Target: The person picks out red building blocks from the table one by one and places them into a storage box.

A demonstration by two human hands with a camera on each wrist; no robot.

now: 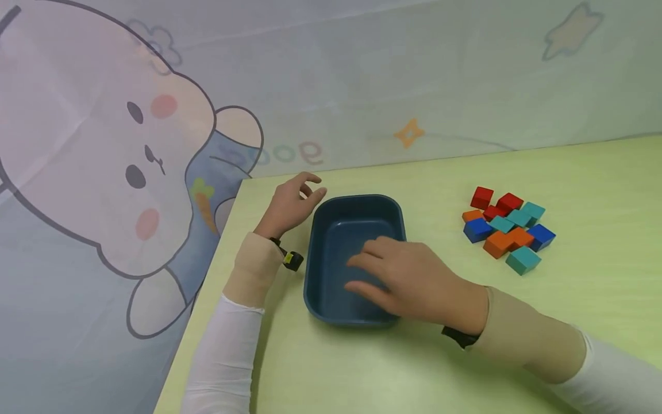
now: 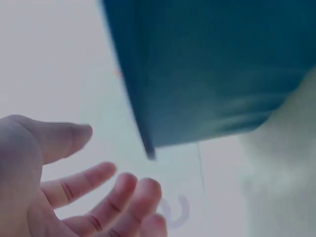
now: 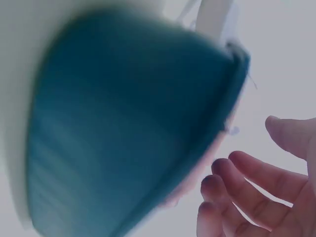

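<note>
A dark blue rectangular tub (image 1: pixel 336 241) stands on the table, and no block shows in the visible part of its inside. My left hand (image 1: pixel 292 201) is beside the tub's far left corner, fingers loosely bent and holding nothing. Over the tub's right side hovers my right hand (image 1: pixel 408 279), its thumb and fingers spread apart with nothing between them. It hides part of the right rim. Both wrist views show the tub's outer wall (image 2: pixel 212 74) close by, with the fingers of each hand apart from it; the right fingers (image 3: pixel 256 192) are relaxed.
To the right lies a cluster of small blocks: red (image 1: pixel 482 198), blue (image 1: pixel 478 230), orange (image 1: pixel 498 244) and teal (image 1: pixel 523 260). They sit close together on the pale green table (image 1: pixel 595 190). A printed cloth (image 1: pixel 336 75) with a cartoon figure hangs behind and to the left.
</note>
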